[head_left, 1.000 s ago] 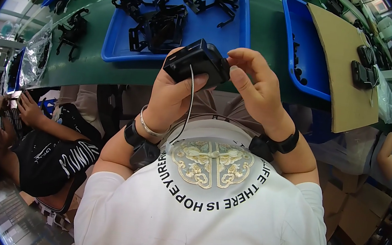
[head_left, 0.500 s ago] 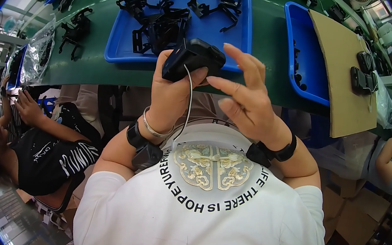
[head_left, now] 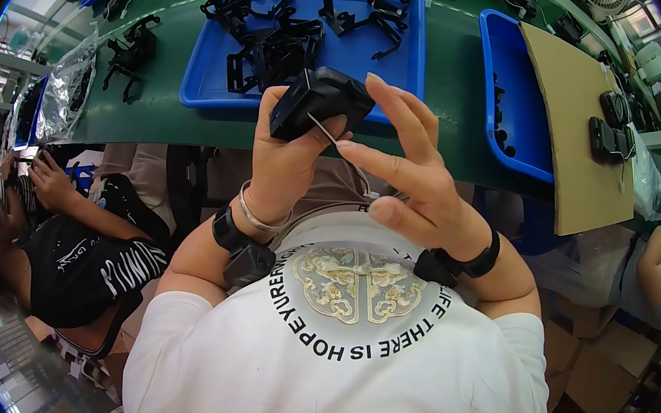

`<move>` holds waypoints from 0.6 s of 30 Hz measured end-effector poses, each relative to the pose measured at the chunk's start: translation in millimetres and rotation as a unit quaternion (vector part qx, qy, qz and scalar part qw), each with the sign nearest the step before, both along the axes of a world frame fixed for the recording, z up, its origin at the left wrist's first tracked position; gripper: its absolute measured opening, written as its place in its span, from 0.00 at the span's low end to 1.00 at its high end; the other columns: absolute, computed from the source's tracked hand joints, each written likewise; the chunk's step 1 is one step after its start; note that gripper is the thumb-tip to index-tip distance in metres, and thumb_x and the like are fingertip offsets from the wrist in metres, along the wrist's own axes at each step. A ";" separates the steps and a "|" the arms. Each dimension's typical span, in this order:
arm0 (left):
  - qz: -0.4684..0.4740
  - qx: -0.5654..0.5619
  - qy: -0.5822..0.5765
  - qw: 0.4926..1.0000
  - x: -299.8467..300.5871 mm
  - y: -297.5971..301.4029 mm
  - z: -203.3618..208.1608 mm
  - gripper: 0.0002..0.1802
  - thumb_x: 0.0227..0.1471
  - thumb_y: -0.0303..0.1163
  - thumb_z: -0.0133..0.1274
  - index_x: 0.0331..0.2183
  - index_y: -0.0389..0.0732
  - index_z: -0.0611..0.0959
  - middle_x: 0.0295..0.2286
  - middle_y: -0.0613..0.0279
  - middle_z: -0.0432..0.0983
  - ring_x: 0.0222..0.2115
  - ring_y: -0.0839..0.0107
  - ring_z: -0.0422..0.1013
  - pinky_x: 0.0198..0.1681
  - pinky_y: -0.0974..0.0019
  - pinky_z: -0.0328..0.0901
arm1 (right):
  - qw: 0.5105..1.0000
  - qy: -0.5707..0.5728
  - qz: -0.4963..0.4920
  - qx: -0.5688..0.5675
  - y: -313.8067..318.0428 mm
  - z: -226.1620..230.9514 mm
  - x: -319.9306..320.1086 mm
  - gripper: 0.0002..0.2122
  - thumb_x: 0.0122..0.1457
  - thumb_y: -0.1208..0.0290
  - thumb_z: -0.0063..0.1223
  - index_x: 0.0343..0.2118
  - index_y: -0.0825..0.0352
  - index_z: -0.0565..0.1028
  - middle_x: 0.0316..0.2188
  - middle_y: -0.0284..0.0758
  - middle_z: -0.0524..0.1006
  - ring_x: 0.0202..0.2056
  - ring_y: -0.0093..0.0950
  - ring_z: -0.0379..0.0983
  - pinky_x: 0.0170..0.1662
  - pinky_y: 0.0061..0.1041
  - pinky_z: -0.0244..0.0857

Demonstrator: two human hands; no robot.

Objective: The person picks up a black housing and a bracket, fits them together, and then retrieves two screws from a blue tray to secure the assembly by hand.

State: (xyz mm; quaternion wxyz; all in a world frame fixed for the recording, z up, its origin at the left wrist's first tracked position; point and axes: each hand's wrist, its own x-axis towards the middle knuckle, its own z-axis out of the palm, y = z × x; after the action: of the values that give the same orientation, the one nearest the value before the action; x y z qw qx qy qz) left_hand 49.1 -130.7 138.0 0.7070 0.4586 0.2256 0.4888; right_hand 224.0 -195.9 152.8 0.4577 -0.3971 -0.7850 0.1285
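Observation:
My left hand (head_left: 280, 164) is wrapped round a black boxy device (head_left: 297, 106), held tilted in front of the blue tray's near edge. From the device's side comes a thin pale cable (head_left: 324, 130), drawn toward my right hand (head_left: 432, 177). That hand's fingers are spread apart. Its index fingertip meets the cable near my left thumb, while another finger reaches up beside the device's right end. The device's far side is hidden.
Black metal brackets (head_left: 270, 54) lie heaped in the blue tray (head_left: 363, 67) on the green table (head_left: 141, 120). At right, cardboard (head_left: 578, 145) carrying black devices (head_left: 604, 138) leans over another blue tray (head_left: 524, 118). A co-worker (head_left: 88, 260) sits at left, another person's arm (head_left: 655, 264) shows far right.
The cable, which hung down past my left wrist, is now pushed aside toward my right index finger. The device has shifted slightly left; my left hand keeps hold of it.

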 end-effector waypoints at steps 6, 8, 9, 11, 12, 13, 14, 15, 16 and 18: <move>0.015 -0.004 -0.006 1.000 1.5 2.0 -1.1 0.18 0.45 0.16 0.55 0.38 0.38 0.67 0.33 0.60 0.74 0.32 0.73 0.73 0.35 0.70 0.71 | 0.999 0.042 -0.019 -0.001 -4.2 8.2 -9.3 0.27 0.59 0.52 0.42 0.55 0.69 0.64 0.61 0.49 0.50 0.61 0.41 0.45 0.61 0.36 0.38; 0.019 -0.019 -0.002 1.000 0.5 2.7 -1.0 0.18 0.45 0.16 0.55 0.37 0.38 0.67 0.33 0.60 0.74 0.31 0.74 0.73 0.34 0.71 0.71 | 0.998 0.030 0.048 0.020 -4.1 7.0 -9.9 0.28 0.59 0.51 0.42 0.55 0.69 0.63 0.61 0.48 0.50 0.61 0.41 0.44 0.61 0.36 0.38; 0.021 -0.020 -0.004 1.000 0.3 1.2 -0.2 0.18 0.45 0.16 0.55 0.37 0.38 0.67 0.33 0.60 0.74 0.31 0.74 0.73 0.34 0.71 0.71 | 0.999 0.031 0.021 -0.006 -1.2 1.1 -8.5 0.28 0.59 0.51 0.41 0.55 0.69 0.63 0.61 0.48 0.50 0.61 0.41 0.44 0.61 0.36 0.38; 0.035 -0.019 0.003 0.999 -0.6 -3.8 2.7 0.19 0.44 0.16 0.56 0.37 0.38 0.67 0.32 0.61 0.74 0.31 0.74 0.73 0.33 0.72 0.71 | 0.997 0.031 -0.033 -0.055 3.6 -6.9 -6.0 0.29 0.59 0.49 0.40 0.55 0.69 0.63 0.61 0.48 0.49 0.61 0.41 0.44 0.61 0.36 0.38; 0.042 -0.018 0.006 0.999 -1.2 -5.0 3.3 0.19 0.44 0.16 0.57 0.37 0.38 0.67 0.31 0.61 0.74 0.31 0.74 0.73 0.32 0.72 0.71 | 0.998 0.029 -0.030 -0.055 3.7 -5.1 -4.9 0.29 0.59 0.49 0.40 0.55 0.69 0.63 0.61 0.48 0.49 0.61 0.41 0.44 0.61 0.36 0.38; 0.045 -0.019 0.005 0.999 -1.7 -3.9 2.9 0.19 0.44 0.16 0.57 0.37 0.38 0.67 0.31 0.61 0.74 0.31 0.74 0.73 0.32 0.72 0.71 | 0.997 0.042 -0.044 -0.055 2.8 -1.6 -3.4 0.29 0.59 0.49 0.40 0.55 0.69 0.63 0.61 0.48 0.49 0.61 0.41 0.44 0.61 0.36 0.38; 0.039 -0.023 0.014 0.999 -2.3 -1.3 2.4 0.19 0.44 0.16 0.57 0.37 0.38 0.67 0.31 0.62 0.74 0.30 0.74 0.73 0.32 0.73 0.70 | 0.995 0.055 -0.059 -0.053 1.5 2.2 -2.3 0.30 0.59 0.48 0.39 0.55 0.70 0.63 0.61 0.48 0.49 0.61 0.41 0.44 0.61 0.36 0.38; 0.033 -0.026 0.023 0.999 -2.8 1.1 1.8 0.19 0.44 0.17 0.57 0.37 0.38 0.67 0.31 0.62 0.74 0.30 0.75 0.73 0.31 0.73 0.70 | 0.994 0.068 -0.073 -0.052 0.1 4.3 -2.2 0.30 0.59 0.48 0.39 0.55 0.70 0.63 0.61 0.48 0.49 0.61 0.42 0.44 0.61 0.36 0.38; 0.025 -0.031 0.033 0.999 -2.3 3.4 1.4 0.19 0.43 0.17 0.58 0.37 0.38 0.68 0.30 0.62 0.74 0.29 0.75 0.72 0.31 0.74 0.70 | 0.994 0.067 -0.073 -0.053 -1.1 5.2 -4.0 0.30 0.59 0.48 0.39 0.55 0.70 0.63 0.61 0.48 0.49 0.61 0.42 0.44 0.61 0.36 0.38; 0.027 -0.037 0.017 0.999 -1.2 3.9 -1.0 0.20 0.43 0.17 0.58 0.37 0.38 0.68 0.30 0.62 0.74 0.29 0.76 0.72 0.30 0.74 0.70 | 0.999 0.019 0.004 -0.039 -4.8 7.1 -12.4 0.30 0.60 0.48 0.38 0.55 0.70 0.63 0.61 0.48 0.49 0.61 0.41 0.44 0.61 0.35 0.37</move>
State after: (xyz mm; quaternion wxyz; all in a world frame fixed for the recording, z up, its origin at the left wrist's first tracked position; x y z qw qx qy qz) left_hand 47.9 -126.8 137.0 0.7063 0.4343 0.2672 0.4911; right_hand 211.6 -200.6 159.8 0.4565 -0.4090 -0.7720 0.1680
